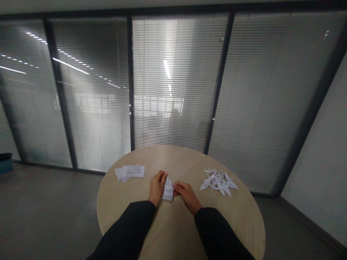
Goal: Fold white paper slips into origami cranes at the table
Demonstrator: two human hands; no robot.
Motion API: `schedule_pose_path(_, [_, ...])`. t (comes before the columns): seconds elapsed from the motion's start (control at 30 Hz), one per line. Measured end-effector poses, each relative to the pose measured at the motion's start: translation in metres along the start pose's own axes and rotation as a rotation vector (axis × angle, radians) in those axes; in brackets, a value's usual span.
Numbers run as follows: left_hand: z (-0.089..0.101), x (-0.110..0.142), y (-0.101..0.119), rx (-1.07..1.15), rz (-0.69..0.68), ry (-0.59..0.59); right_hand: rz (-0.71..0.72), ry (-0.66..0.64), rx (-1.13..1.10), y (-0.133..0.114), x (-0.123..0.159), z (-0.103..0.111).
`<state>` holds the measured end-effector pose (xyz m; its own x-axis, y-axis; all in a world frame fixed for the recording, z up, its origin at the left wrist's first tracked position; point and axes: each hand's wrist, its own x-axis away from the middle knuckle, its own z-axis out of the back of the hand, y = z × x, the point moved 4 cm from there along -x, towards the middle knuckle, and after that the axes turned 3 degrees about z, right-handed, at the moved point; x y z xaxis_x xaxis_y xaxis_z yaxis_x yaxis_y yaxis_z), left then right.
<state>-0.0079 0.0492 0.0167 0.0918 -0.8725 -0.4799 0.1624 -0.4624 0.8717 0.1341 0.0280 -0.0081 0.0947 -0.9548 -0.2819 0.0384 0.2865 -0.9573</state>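
Note:
A folded sheet of printed white paper (168, 189) stands nearly upright on the round wooden table (173, 231), between my hands. My left hand (157, 187) grips its left side with the fingers closed on the folds. My right hand (187, 196) pinches its right side with the fingertips. Left of my hands lies a loose stack of printed paper slips (129, 172). To the right sits a heap of several white origami cranes (219, 181), out of reach of both hands. Black sleeves cover both forearms.
The round table's far rim meets a glass partition with slatted blinds (176, 90). Grey floor surrounds the table. A white wall (320, 155) stands at the right, and a teal bin (5, 164) sits by the partition at far left.

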Motion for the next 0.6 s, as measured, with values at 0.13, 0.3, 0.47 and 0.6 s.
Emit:
schedule_pose_path(0.13, [-0.001,0.001,0.000,-0.023,-0.016,0.005,-0.033,-0.009,0.007,0.003,0.000,-0.001])
schedule_pose_path(0.3, [0.005,-0.003,-0.005,-0.006,0.015,0.080,-0.055,-0.042,0.028,0.003,0.004,-0.007])
schedule_pose_path(0.47, [0.008,-0.007,-0.012,0.054,0.042,0.145,-0.091,-0.149,0.077,0.003,0.008,-0.013])
schedule_pose_path(0.6, [0.010,-0.010,-0.016,0.064,0.062,0.149,-0.121,-0.189,0.066,0.002,0.012,-0.016])
